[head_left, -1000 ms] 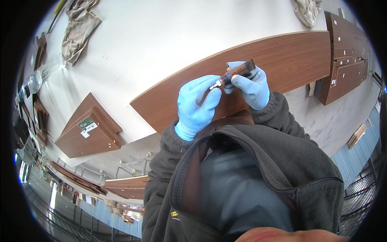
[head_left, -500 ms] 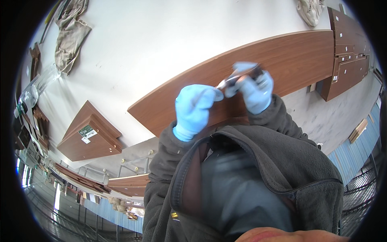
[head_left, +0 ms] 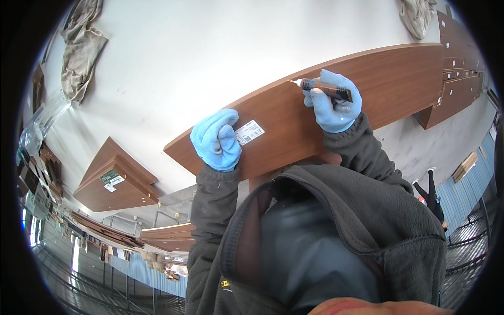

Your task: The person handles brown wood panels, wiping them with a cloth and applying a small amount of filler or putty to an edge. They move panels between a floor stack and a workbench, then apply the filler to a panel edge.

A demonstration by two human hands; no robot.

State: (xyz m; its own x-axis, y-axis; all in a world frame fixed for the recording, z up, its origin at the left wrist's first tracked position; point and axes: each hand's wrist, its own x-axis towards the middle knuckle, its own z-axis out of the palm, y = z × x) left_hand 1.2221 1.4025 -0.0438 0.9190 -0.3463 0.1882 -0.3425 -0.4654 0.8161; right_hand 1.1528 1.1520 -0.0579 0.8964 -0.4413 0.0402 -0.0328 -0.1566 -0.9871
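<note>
A long brown wood-grain panel (head_left: 388,79) lies across the white table. My right hand (head_left: 336,107), in a light blue glove, grips a small brown squeeze tube (head_left: 329,90) with a white nozzle. The nozzle points left, its tip at or just over the panel's far edge; contact cannot be made out. My left hand (head_left: 216,142), gloved alike, is curled closed over the panel's left part, beside a white printed label (head_left: 249,132). Whatever its fingers may hold is hidden.
Stacked brown boards (head_left: 115,181) sit at the left, more boards (head_left: 457,68) at the far right. Crumpled beige cloths (head_left: 84,47) and clear plastic film (head_left: 44,118) lie around the white table (head_left: 173,63). A person in dark clothes (head_left: 433,199) is in the right background.
My hands, close together at the tube before, have moved apart. The left went left and down toward the label, now uncovered; the tube's nozzle now reaches the panel's far edge.
</note>
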